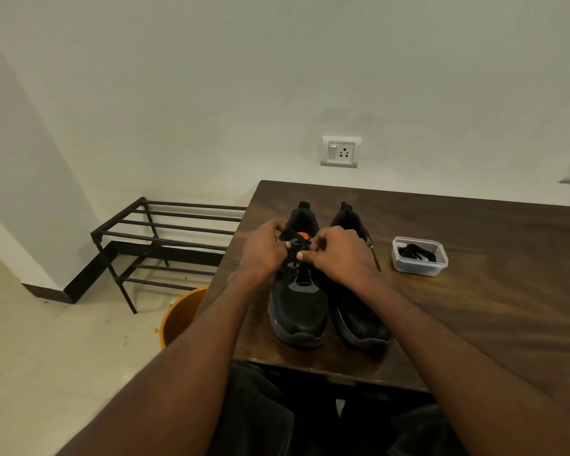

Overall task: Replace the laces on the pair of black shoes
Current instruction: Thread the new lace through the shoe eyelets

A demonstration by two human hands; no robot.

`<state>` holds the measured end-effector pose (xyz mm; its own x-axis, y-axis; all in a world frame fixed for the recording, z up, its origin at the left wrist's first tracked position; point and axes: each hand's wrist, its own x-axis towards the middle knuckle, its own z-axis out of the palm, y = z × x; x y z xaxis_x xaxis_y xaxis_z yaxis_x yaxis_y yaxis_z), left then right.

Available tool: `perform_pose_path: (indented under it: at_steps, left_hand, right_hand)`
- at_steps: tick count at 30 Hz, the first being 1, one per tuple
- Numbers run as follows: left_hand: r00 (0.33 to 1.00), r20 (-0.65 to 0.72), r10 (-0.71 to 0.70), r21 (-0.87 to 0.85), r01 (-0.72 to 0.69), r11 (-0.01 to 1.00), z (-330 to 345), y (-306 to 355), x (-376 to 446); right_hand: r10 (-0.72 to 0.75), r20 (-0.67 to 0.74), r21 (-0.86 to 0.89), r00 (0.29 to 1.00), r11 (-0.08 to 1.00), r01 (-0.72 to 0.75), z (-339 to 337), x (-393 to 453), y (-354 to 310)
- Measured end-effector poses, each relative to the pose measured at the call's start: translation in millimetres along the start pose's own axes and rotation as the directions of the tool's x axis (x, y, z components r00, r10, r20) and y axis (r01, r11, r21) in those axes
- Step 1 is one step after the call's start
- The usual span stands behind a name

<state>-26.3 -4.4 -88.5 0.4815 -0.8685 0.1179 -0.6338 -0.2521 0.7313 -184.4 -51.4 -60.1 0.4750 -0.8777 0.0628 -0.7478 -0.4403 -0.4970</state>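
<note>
Two black shoes stand side by side on the dark wooden table (474,291), toes toward me. Over the left shoe (298,311), my left hand (264,250) and my right hand (336,255) meet at the lacing area, and both pinch the black lace (295,246) near the top eyelets. An orange patch shows inside that shoe's opening. The right shoe (359,320) is partly hidden behind my right hand and wrist. A clear plastic container (419,256) to the right holds black laces.
A black metal shoe rack (165,238) stands on the floor left of the table. An orange bucket (181,315) sits by the table's near left corner. A wall socket (340,152) is on the wall behind.
</note>
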Motion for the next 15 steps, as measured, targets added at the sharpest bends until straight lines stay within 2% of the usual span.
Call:
perform_pose_path:
  at_steps: [2,4,8,12,13,14,15]
  left_hand:
    - [0.998,-0.061,0.023,0.049,-0.02,0.999,0.9,2.1,1.7]
    - [0.996,-0.077,0.053,0.047,-0.05,0.998,1.2,3.3,2.8]
    - [0.988,0.062,0.145,0.057,-0.148,0.987,0.5,5.5,0.1]
    - [0.99,0.043,0.133,0.109,-0.137,0.985,3.4,5.5,0.1]
    - [0.992,0.034,0.121,0.107,-0.124,0.986,3.4,6.5,-0.4]
    - [0.993,0.03,0.117,0.11,-0.119,0.987,3.3,7.6,-0.7]
    - [0.993,0.029,0.114,0.119,-0.116,0.986,3.2,7.8,-0.4]
  right_hand:
    - [-0.009,-0.009,-0.025,1.0,1.0,0.009,6.2,0.7,2.3]
    - [0.001,-0.03,0.031,1.0,1.0,0.0,8.0,2.3,5.9]
    - [0.088,-0.014,0.327,0.996,0.942,-0.078,-3.1,3.6,7.7]
    - [0.256,-0.075,0.493,0.964,0.85,-0.188,-9.7,2.7,8.1]
    - [0.311,-0.071,0.562,0.948,0.797,-0.219,-12.4,2.2,8.3]
    - [0.376,-0.043,0.674,0.926,0.695,-0.251,-16.4,2.8,8.6]
    - [0.434,0.014,0.807,0.901,0.527,-0.266,-22.7,3.1,8.5]
